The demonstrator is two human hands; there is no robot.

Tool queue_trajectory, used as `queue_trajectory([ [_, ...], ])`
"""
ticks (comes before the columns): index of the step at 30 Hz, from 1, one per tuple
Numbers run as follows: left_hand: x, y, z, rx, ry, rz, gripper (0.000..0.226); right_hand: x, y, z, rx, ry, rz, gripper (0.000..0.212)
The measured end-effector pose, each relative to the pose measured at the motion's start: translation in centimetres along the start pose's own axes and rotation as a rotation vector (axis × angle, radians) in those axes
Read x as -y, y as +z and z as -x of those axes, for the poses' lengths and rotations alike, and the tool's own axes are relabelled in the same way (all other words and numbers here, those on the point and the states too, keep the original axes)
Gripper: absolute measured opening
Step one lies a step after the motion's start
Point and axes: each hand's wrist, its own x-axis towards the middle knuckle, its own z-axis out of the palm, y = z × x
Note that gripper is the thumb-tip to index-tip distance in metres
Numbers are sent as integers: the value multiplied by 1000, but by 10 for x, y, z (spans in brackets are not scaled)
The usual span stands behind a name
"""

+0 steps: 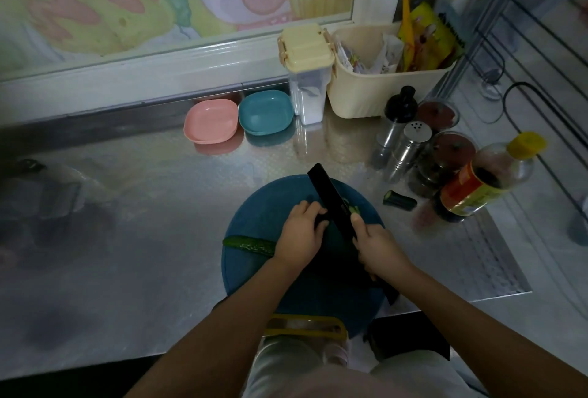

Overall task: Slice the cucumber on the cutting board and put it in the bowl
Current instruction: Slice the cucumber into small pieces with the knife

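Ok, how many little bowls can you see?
2. The pink bowl sits at the back of the counter, and the blue bowl is right beside it. None looks hidden, though more could be outside the view.

the cutting board (264, 203) sits on the desk (143, 206) right before me. the cucumber (249, 244) lies across it, held under my left grip (299, 235), its end sticking out leftward. the knife (331, 197) in my right grip (378, 248) crosses the board just right of that. behind the board stand the left bowl (206, 138) and right bowl (265, 111), side by side. an end piece (399, 200) lies on the desk to the board's right.
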Motion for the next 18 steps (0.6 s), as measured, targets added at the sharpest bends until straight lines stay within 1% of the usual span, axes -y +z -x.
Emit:
queue_trajectory([
  [6,-1,0,1,-15,14,-2,13,4,1,-4,17,-3,81,60],
  [11,-1,0,1,-16,11,12,14,10,7,-9,13,-1,199,60],
  [18,-2,0,1,-18,-24,41,15,-1,1,-5,27,13,133,60],
])
